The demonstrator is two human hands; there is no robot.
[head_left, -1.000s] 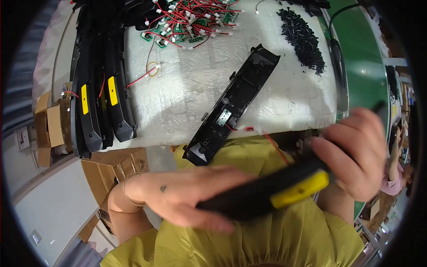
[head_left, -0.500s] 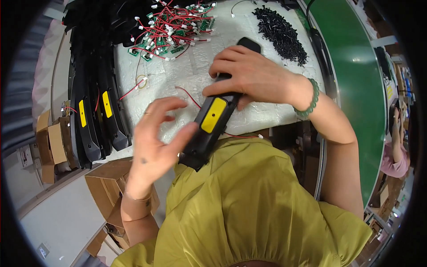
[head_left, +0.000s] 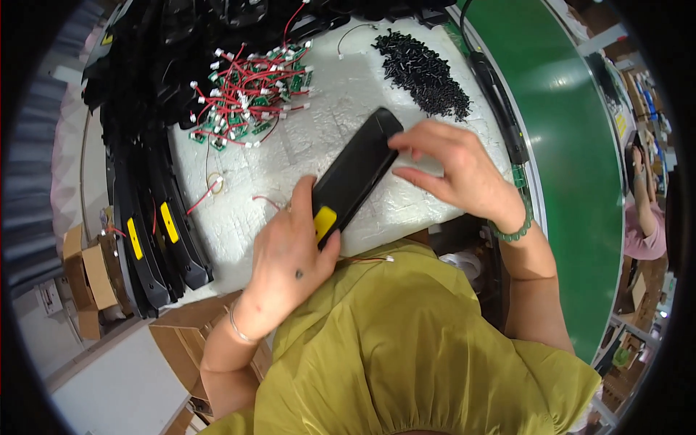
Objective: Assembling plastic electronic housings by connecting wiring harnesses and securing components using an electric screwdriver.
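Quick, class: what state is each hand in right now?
Left hand: closed on the near end of the black housing.
Right hand: open, thumb and fingers apart, by the housing's far end; contact cannot be told.

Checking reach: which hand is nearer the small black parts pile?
Right: right hand just below the pile in view; left hand farther down-left, holding the black housing near its yellow patch.
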